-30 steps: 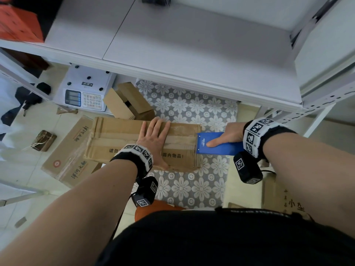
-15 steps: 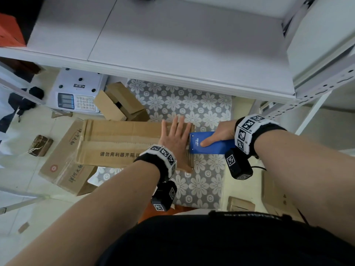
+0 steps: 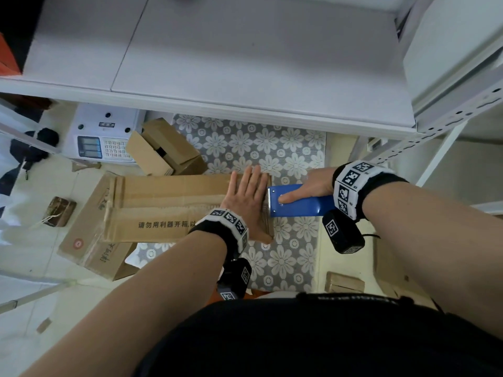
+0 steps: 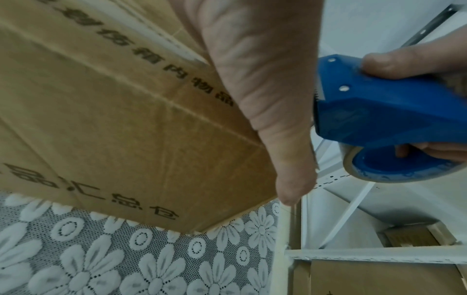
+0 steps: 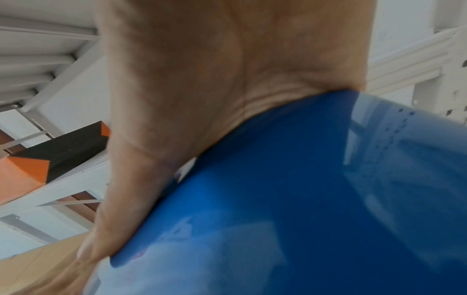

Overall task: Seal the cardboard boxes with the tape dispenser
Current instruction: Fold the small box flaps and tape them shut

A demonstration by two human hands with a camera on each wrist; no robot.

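The left hand (image 3: 249, 202) is pressing flat on the cardboard box (image 3: 174, 206) end. The right hand (image 3: 313, 186) is gripping the tape dispenser (image 3: 299, 204) at the edge — cutting the strip likely comes next.

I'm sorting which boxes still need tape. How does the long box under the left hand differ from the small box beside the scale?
The long box lies flat with its flaps shut and tape along the seam; the small box sits tilted with a flap open. The long box carries printed characters; the small box shows none. The left hand presses the long box while the right hand holds the tape dispenser at its end; nothing touches the small box. Both are plain brown cardboard.
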